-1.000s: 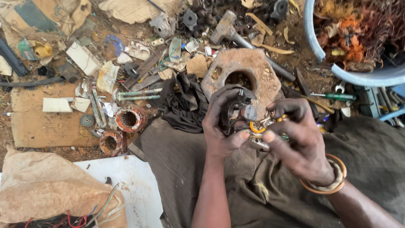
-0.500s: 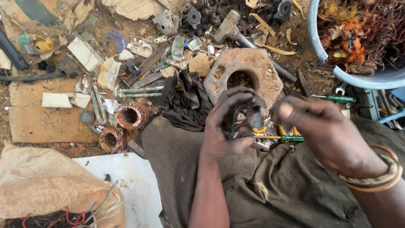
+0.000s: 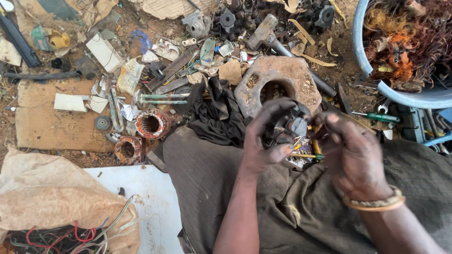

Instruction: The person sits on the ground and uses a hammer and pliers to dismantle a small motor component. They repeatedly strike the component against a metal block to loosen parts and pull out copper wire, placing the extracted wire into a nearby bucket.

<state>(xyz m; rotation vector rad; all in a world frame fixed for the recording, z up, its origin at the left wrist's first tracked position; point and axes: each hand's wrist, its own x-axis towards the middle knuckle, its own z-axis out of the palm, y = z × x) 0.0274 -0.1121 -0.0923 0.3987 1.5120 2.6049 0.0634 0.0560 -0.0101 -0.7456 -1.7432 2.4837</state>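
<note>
Step in hand, by look: stripping small dark motor part, held over lap, just before rusty stone block. Left hand closed round part. Right hand pinches at its edge beside yellow-handled tool; grip contents unclear. Next move likely needs firm hold, careful prying. Since half second ago: right hand lower, nearer part.

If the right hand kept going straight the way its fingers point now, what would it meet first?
The right hand points leftward at the small dark motor part held in the left hand. It would likely meet that part first, almost at once; the exact gap between them is unclear.
</note>
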